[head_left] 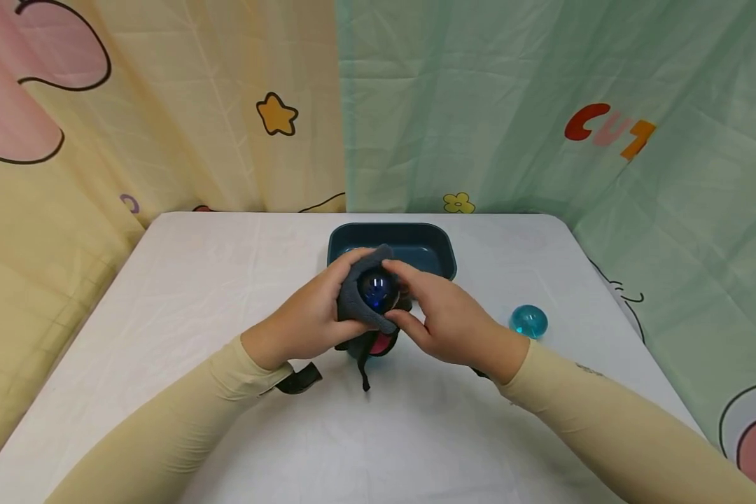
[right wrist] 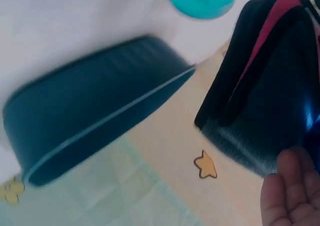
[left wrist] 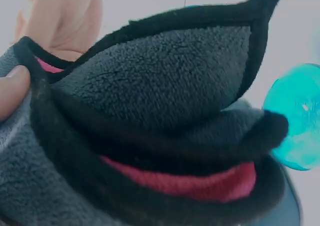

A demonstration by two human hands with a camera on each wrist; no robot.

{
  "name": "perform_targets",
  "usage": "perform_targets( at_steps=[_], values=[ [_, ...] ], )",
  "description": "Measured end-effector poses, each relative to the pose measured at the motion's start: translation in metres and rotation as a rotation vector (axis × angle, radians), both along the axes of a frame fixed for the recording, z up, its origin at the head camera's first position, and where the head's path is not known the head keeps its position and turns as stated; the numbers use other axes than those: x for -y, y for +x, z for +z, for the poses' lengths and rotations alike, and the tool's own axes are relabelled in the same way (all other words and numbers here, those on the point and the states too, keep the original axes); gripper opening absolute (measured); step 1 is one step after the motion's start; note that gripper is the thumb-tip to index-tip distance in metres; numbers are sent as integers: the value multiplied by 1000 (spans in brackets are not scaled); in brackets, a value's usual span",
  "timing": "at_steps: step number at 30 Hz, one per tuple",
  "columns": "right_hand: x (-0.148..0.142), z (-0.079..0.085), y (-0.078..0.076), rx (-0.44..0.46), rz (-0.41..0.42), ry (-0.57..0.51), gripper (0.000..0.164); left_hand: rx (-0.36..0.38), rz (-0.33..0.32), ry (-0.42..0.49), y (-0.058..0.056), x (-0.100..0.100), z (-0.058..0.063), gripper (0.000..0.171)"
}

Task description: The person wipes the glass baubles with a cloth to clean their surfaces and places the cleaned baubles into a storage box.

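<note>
A fleecy grey cloth (head_left: pixel 355 297) with black edging and a pink reverse is bunched around a shiny dark blue ball (head_left: pixel 378 288). My left hand (head_left: pixel 309 315) grips the cloth from the left, thumb below and fingers above. From the right, my right hand (head_left: pixel 447 318) has its thumb and fingers curled at the side of the ball and the cloth's edge. Folds of the cloth (left wrist: pixel 165 80) fill the left wrist view. The right wrist view shows the right fingers (right wrist: pixel 295 191) near the cloth (right wrist: pixel 265 85), with part of the blue ball (right wrist: pixel 314 126) at the frame's edge.
Behind the hands, a dark teal rectangular tray (head_left: pixel 444 255) stands on the white-covered table (head_left: pixel 246 259), its near side partly hidden. A clear turquoise ball (head_left: pixel 529 321) lies beside the right wrist. Patterned curtains (head_left: pixel 428 105) hang behind the table.
</note>
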State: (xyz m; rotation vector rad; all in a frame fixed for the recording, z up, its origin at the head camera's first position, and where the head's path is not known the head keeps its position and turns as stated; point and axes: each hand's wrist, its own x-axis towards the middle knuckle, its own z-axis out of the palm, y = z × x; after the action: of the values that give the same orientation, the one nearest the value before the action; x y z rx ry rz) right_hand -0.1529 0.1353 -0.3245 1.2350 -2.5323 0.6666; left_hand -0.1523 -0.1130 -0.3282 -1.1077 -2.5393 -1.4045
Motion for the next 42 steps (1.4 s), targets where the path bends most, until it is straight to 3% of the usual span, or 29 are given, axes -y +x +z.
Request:
perform_targets(
  at_steps=[4,6,8,13,16,19,26,29,32,36,37,39,42],
  values=[
    [-3,-3,-5,-239,72,40,66,36,-7,2,1,1,0,91],
    [-3,-4,-6,-273,80,46,65,42,-6,-11,2,0,0,91],
    [-2,-3,-5,-207,54,44,65,39,-3,-26,3,0,-1,92],
    [3,1,3,199,-55,-32,61,17,4,-61,6,-2,-1,91],
    [4,2,5,265,-69,-54,56,0,9,-72,6,-2,-1,92],
    [3,1,5,183,-37,-27,60,-14,8,-55,5,0,-1,93],
    [-5,-2,-3,-220,104,52,65,6,-3,-31,3,2,-1,93],
    [-4,-2,-4,-271,108,70,66,21,-1,-32,5,2,-1,92],
    [0,-2,-2,-133,54,75,63,15,10,-45,6,0,-1,92],
    [5,-1,2,242,-29,-22,55,-10,26,-73,7,-1,-3,91],
    [5,-2,3,299,-45,-54,53,-17,28,-76,7,-1,-3,91],
    [6,-1,4,338,-71,-90,50,-23,24,-65,7,-1,-4,90],
    [5,0,5,251,-74,-72,55,-36,14,-31,5,-1,-3,91]
  ],
)
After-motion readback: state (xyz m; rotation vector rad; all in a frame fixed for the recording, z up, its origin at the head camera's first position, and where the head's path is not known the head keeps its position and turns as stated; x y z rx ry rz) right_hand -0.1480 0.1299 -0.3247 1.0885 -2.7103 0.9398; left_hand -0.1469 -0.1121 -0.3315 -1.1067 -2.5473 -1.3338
